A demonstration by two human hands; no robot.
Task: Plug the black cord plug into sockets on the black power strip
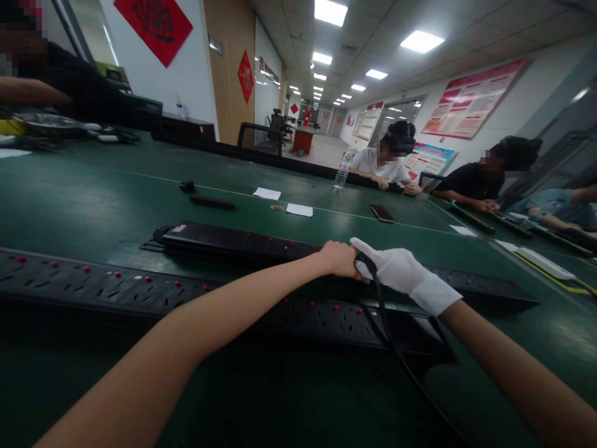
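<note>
A long black power strip (219, 241) with red indicators lies on the green table. My bare left hand (339, 259) is closed over the middle of this strip, its fingertips hidden on the far side. Just right of it, my right hand (392, 267) in a white glove is closed around a black plug (366, 264). The plug's black cable (396, 351) runs down toward the lower right. Whether the plug sits in a socket is hidden by my hands. A second long power strip (140, 289) lies nearer to me, passing under my left forearm.
Beyond the strips lie a dark bar (212, 202), white paper slips (299, 210) and a phone (382, 213). A water bottle (343, 169) stands near the far edge. Other people sit at the left, far side and right, where further strips (545, 262) lie.
</note>
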